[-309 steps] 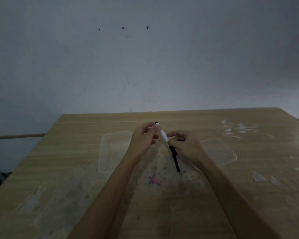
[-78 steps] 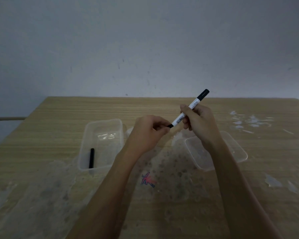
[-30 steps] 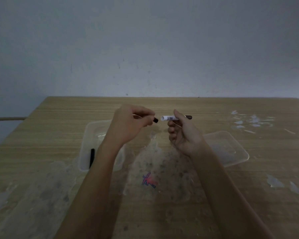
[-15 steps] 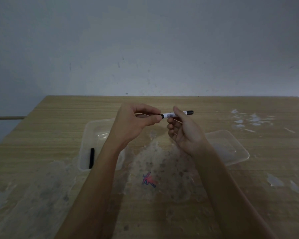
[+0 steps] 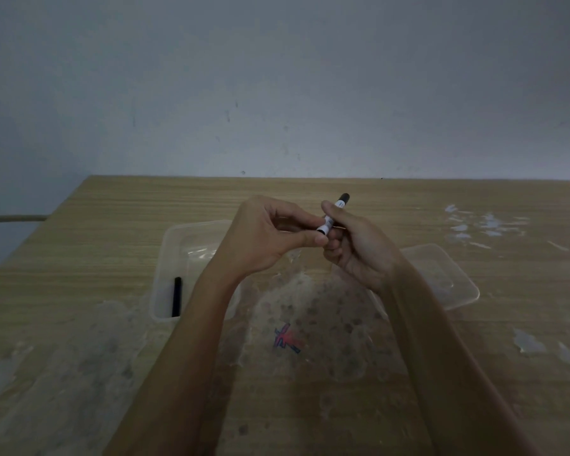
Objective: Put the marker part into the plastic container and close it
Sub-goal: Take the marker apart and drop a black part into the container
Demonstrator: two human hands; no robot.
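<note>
A white marker body (image 5: 334, 210) with a black far end is held above the table, tilted up to the right. My right hand (image 5: 352, 248) grips its middle. My left hand (image 5: 270, 238) pinches its near end between thumb and fingers; what sits under those fingertips is hidden. A clear plastic container (image 5: 168, 258) stands on the table at the left, partly behind my left wrist. A black marker cap (image 5: 177, 296) lies inside it near the front left wall. The clear lid (image 5: 448, 281) lies flat at the right, behind my right forearm.
The wooden table (image 5: 112, 225) has worn, whitish patches in the middle and a red and blue scribble (image 5: 287, 339) near the front. Bits of white residue (image 5: 487, 225) mark the far right. A grey wall rises behind the table's far edge.
The marker body has tilted from level to pointing up and right. My left hand's fingertips have closed onto its near end. The cap in the container has not moved.
</note>
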